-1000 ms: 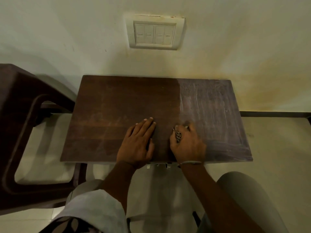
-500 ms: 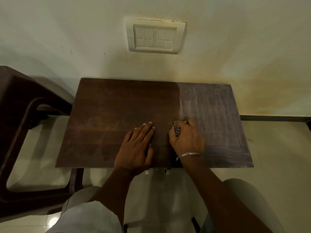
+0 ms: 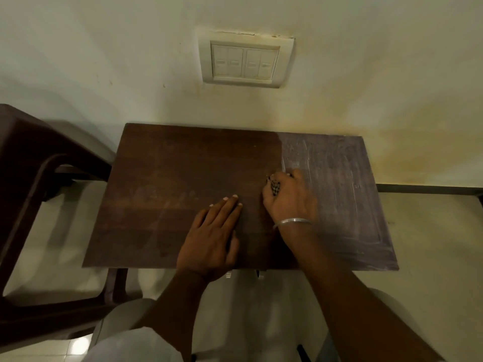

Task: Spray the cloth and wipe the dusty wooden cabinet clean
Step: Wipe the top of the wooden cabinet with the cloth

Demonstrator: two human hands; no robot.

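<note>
While the left hand (image 3: 209, 239) lies flat, fingers together, on the wooden cabinet (image 3: 183, 165), the right hand (image 3: 291, 199), fingers curled, clenches a checked cloth (image 3: 275, 188).

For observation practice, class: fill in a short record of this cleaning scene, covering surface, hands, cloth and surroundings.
Surface: cabinet top, left part dark, right part dusty grey
Left hand: flat on the dark part
Right hand: grips cloth at the dust's edge
Cloth: checked, bunched, mostly hidden
Nearby: switch plate on wall; chair at left
</note>
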